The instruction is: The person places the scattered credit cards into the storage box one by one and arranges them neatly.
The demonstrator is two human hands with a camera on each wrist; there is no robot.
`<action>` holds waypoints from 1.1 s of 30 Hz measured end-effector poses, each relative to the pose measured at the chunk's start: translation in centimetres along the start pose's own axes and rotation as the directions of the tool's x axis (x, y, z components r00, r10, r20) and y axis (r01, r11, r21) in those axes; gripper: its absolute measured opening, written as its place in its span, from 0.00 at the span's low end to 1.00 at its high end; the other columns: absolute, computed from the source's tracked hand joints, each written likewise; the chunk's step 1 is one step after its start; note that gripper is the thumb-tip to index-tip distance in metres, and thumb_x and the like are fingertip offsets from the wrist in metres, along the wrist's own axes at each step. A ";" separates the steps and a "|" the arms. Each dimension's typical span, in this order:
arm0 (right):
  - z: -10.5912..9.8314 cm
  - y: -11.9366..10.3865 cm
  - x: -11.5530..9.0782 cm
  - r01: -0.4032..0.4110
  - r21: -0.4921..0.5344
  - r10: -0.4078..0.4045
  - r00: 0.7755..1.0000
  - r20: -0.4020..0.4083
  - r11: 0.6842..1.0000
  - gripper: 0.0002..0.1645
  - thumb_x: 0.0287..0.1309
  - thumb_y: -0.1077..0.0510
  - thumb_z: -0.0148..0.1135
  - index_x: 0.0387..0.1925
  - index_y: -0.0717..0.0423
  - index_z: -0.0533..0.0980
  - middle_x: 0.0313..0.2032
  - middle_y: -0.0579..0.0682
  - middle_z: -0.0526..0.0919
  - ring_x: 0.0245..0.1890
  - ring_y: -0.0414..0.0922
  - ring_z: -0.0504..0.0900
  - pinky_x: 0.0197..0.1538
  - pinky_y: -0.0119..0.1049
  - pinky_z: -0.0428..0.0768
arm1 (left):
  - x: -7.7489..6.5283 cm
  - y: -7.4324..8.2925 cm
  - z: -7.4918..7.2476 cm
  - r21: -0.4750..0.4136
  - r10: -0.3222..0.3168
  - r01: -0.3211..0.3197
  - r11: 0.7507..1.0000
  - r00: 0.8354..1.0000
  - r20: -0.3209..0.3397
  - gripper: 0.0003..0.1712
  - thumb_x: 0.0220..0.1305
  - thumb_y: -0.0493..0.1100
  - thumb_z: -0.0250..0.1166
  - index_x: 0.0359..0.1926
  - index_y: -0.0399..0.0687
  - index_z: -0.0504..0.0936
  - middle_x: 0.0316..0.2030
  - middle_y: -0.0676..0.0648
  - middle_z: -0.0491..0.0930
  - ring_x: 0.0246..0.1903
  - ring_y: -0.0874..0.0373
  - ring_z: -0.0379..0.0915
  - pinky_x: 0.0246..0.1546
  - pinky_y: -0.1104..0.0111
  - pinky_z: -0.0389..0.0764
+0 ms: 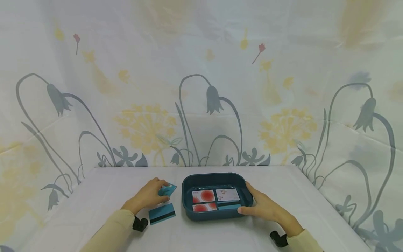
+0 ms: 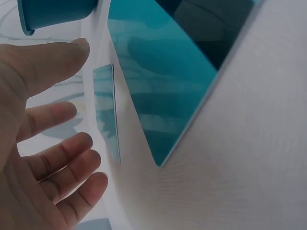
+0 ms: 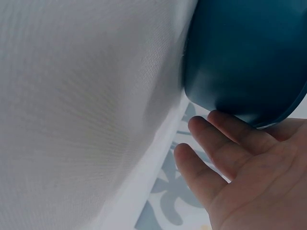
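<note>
My left hand (image 1: 151,194) reaches over a blue card (image 1: 168,190) on the white table, thumb and fingertips parted around it. In the left wrist view, the fingers are loosely bent with a gap between thumb and forefinger, and that card (image 2: 106,112) lies beyond them. Closer to me is a second blue card (image 1: 162,214) with a black stripe. My right hand (image 1: 264,204) holds the right end of a dark teal tray (image 1: 214,216), thumb at its front corner and forefinger along its side. The other fingers (image 3: 216,143) extend beside its outer wall.
Inside the tray lie two red-and-white cards (image 1: 203,196), a pale card (image 1: 227,194) and a blue striped card (image 1: 229,205) partly hidden by the front wall. A flower-print cloth (image 1: 195,105) hangs behind the white-covered table (image 1: 214,238).
</note>
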State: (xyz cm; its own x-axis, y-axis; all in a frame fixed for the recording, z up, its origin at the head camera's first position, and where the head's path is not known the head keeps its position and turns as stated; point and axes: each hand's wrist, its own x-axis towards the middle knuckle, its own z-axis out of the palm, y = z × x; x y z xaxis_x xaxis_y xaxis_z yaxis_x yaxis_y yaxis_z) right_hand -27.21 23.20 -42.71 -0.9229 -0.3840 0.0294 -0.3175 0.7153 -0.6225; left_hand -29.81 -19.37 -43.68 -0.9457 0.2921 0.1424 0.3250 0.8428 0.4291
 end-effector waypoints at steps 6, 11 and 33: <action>0.0 0.0 0.0 0.000 0.003 0.000 1.000 0.004 1.000 0.64 0.50 0.36 0.66 0.73 0.64 0.44 0.71 0.65 0.52 0.69 0.64 0.53 0.64 0.62 0.55 | 0.0 -0.3 0.2 0.050 -0.038 0.037 0.998 0.999 0.032 0.34 0.50 0.52 0.74 0.56 0.44 0.76 0.43 0.44 0.73 0.43 0.53 0.70 0.47 0.53 0.74; 0.0 -0.1 -0.1 0.005 -0.013 -0.005 1.000 -0.004 1.000 0.64 0.50 0.35 0.66 0.73 0.64 0.44 0.70 0.65 0.53 0.69 0.64 0.54 0.64 0.62 0.56 | 0.0 -0.3 0.3 0.069 -0.039 0.036 0.997 0.998 0.042 0.36 0.49 0.52 0.74 0.58 0.43 0.76 0.45 0.43 0.73 0.44 0.51 0.69 0.48 0.53 0.73; 0.0 0.0 0.0 -0.006 -0.006 0.006 1.000 0.002 1.000 0.65 0.49 0.35 0.67 0.73 0.63 0.44 0.71 0.65 0.52 0.69 0.64 0.53 0.64 0.63 0.55 | -0.2 -0.6 -0.2 0.001 -0.006 0.006 1.000 0.998 0.067 0.31 0.51 0.38 0.73 0.58 0.42 0.75 0.45 0.44 0.76 0.47 0.49 0.70 0.52 0.50 0.72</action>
State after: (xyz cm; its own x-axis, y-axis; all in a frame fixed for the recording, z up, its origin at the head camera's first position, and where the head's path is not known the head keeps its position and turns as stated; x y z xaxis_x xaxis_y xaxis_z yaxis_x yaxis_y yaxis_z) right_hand -27.23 23.19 -42.66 -0.9244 -0.3807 0.0239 -0.3129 0.7210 -0.6183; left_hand -29.84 -20.01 -43.77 -0.9451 0.3170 0.0795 0.3195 0.8450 0.4288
